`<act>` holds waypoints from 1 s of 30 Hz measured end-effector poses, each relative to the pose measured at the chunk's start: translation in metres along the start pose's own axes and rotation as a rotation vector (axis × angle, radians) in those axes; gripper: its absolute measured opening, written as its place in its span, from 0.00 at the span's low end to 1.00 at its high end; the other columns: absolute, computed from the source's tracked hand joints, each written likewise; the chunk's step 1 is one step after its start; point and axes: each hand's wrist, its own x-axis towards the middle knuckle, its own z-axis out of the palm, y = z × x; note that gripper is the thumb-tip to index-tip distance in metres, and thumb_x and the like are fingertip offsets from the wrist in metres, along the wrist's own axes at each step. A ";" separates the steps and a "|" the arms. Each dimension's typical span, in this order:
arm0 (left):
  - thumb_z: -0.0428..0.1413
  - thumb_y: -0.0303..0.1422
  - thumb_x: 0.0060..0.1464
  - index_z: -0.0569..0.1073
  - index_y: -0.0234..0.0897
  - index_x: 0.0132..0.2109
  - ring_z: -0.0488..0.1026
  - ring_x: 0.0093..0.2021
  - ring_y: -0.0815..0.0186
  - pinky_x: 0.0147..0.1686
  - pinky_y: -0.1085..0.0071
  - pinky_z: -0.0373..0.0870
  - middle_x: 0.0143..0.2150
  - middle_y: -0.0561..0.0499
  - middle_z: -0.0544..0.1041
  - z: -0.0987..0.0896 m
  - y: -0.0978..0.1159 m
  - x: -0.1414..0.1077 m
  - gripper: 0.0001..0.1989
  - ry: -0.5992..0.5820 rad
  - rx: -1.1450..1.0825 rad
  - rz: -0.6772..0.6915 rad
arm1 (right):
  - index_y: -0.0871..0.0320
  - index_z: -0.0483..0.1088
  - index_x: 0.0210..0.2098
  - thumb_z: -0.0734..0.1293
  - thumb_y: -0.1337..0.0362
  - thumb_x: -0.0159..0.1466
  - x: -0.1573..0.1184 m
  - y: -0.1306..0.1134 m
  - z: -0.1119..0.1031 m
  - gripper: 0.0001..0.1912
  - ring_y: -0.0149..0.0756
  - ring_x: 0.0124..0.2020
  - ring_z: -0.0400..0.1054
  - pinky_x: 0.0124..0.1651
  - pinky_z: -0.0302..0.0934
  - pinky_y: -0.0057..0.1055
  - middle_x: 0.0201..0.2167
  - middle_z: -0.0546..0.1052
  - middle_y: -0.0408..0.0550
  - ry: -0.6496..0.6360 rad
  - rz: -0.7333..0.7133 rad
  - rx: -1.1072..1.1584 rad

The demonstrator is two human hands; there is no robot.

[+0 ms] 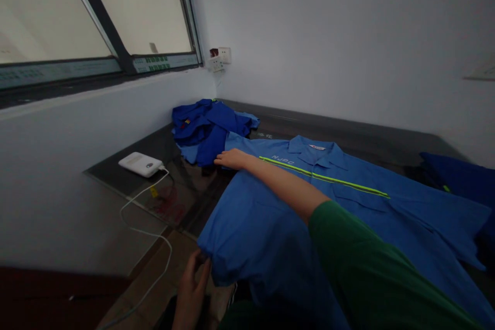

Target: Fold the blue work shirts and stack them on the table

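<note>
A light-blue work shirt (270, 216) with a collar, a yellow-green stripe and white letters lies spread over the dark tabletop, its lower left part hanging toward me. My left hand (192, 284) pinches the shirt's edge at the lower left, thumb and fingers closed on the cloth. Reaching across the shirt, my right hand (231, 159) has its fingers bent over the sleeve edge at the upper left. Part of that grip is hidden under the hand. Just beyond it is a crumpled pile of dark-blue clothes (211, 126).
A white power bank (141, 164) with a white cable (164, 240) hanging off the table (112, 165) lies at the left. Dark-blue cloth (460, 175) sits at the right edge. Wall sockets (224, 55) and a window (127, 10) are behind.
</note>
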 end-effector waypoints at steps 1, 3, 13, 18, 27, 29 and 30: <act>0.51 0.57 0.50 0.72 0.35 0.45 0.74 0.50 0.50 0.52 0.55 0.69 0.47 0.40 0.78 0.000 -0.001 0.001 0.29 -0.017 0.010 0.006 | 0.57 0.68 0.49 0.56 0.74 0.67 -0.001 0.000 0.000 0.15 0.36 0.42 0.69 0.31 0.56 0.27 0.48 0.73 0.52 -0.004 0.032 -0.003; 0.50 0.56 0.50 0.74 0.36 0.40 0.76 0.46 0.51 0.48 0.58 0.72 0.43 0.42 0.79 -0.004 -0.003 0.002 0.27 -0.028 0.047 0.016 | 0.60 0.69 0.45 0.56 0.75 0.66 -0.006 0.002 -0.003 0.14 0.35 0.37 0.70 0.30 0.56 0.28 0.50 0.72 0.55 -0.003 0.087 -0.010; 0.49 0.51 0.52 0.74 0.43 0.39 0.77 0.42 0.54 0.41 0.63 0.75 0.38 0.50 0.81 -0.045 0.020 -0.010 0.20 0.204 0.199 0.023 | 0.64 0.64 0.46 0.55 0.78 0.59 -0.089 0.069 -0.031 0.17 0.38 0.42 0.66 0.45 0.58 0.31 0.42 0.73 0.54 0.308 0.416 0.345; 0.58 0.52 0.44 0.71 0.41 0.45 0.77 0.41 0.55 0.40 0.65 0.75 0.42 0.49 0.79 -0.037 0.050 -0.019 0.25 0.071 0.079 0.039 | 0.62 0.66 0.42 0.56 0.78 0.56 -0.152 0.077 -0.052 0.17 0.41 0.49 0.64 0.52 0.58 0.35 0.46 0.71 0.57 0.478 0.415 0.301; 0.54 0.33 0.47 0.72 0.44 0.36 0.71 0.25 0.66 0.29 0.74 0.70 0.26 0.54 0.74 0.005 0.100 -0.078 0.06 -0.646 0.247 0.410 | 0.60 0.68 0.38 0.58 0.77 0.52 -0.302 0.044 -0.017 0.16 0.43 0.59 0.59 0.60 0.55 0.41 0.54 0.66 0.60 0.549 0.671 0.266; 0.51 0.27 0.48 0.72 0.43 0.41 0.72 0.28 0.67 0.33 0.75 0.70 0.31 0.53 0.76 0.021 0.104 -0.089 0.12 -0.784 0.324 0.511 | 0.60 0.69 0.36 0.58 0.77 0.52 -0.328 0.033 0.003 0.15 0.43 0.59 0.60 0.60 0.55 0.42 0.53 0.67 0.59 0.545 0.730 0.283; 0.50 0.25 0.48 0.71 0.43 0.43 0.73 0.30 0.67 0.35 0.75 0.70 0.33 0.52 0.77 0.029 0.103 -0.093 0.15 -0.831 0.362 0.549 | 0.60 0.69 0.35 0.58 0.77 0.51 -0.338 0.028 0.011 0.15 0.43 0.58 0.60 0.60 0.56 0.42 0.53 0.67 0.59 0.540 0.762 0.292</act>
